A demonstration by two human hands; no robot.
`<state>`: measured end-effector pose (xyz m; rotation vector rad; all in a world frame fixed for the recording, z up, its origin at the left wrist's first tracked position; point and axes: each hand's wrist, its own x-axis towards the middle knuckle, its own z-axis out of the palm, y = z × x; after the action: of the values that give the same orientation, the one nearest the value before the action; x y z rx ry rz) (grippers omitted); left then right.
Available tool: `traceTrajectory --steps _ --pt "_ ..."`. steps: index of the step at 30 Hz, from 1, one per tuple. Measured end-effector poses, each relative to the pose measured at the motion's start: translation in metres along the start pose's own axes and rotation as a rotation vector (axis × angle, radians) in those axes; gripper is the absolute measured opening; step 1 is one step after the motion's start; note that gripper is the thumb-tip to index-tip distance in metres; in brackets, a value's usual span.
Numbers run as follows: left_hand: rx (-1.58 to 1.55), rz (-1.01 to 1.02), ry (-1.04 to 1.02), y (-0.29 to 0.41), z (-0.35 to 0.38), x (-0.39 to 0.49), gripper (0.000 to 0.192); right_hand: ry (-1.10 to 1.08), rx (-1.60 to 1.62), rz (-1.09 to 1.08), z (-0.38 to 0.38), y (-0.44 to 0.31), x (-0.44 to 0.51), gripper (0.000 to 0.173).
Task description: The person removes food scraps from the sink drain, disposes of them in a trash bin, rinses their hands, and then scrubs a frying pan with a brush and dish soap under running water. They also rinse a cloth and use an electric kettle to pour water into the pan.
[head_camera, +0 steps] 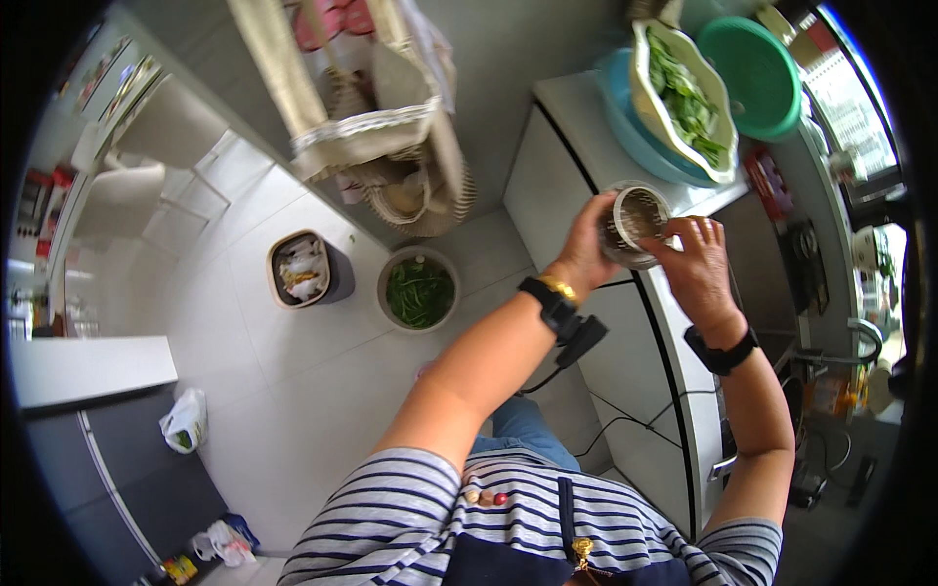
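A round transparent container (636,221) with a pale slotted ring at its top is held over the edge of the white counter. It looks brownish inside; the exact contents are too blurred to tell. My left hand (592,245) wraps around its near left side. On the opposite side, my right hand (692,267) has its thumb and fingers at the rim, apparently pinching it. Just beyond the container, a cream scalloped basket (722,157) of green leaves (681,99) leans in a blue basin (623,124).
A green basin (758,80) stands at the far right. On the floor are a tub (382,293) of leafy greens and a lined trash bin (333,275). Cloth bags (366,132) hang on the wall. Black cables (634,419) run beside the counter front (630,351). A faucet (865,344) is at right.
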<state>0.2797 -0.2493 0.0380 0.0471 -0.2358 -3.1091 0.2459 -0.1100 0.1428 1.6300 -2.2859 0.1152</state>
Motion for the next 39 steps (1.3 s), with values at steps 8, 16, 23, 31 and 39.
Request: traceTrajectory --steps 8,16,23,31,39 --pt "-0.007 0.417 0.268 0.181 -0.089 -0.186 0.039 0.046 0.276 -0.431 0.098 -0.184 0.139 0.029" --pt "-0.131 0.669 0.41 0.326 -0.204 -0.359 0.038 0.043 0.585 -0.687 0.219 -0.4 0.253 0.021" --pt "-0.063 0.759 0.608 0.403 -0.312 -0.434 0.043 -0.56 1.604 0.355 0.335 -0.528 0.288 0.016" --pt "-0.017 0.85 0.805 0.434 -0.451 -0.451 0.037 -0.606 2.649 0.579 0.5 -0.534 0.313 0.022" --pt "-0.052 0.848 0.941 0.428 -0.541 -0.452 0.036 -0.652 2.452 1.33 0.667 -0.572 0.262 0.013"
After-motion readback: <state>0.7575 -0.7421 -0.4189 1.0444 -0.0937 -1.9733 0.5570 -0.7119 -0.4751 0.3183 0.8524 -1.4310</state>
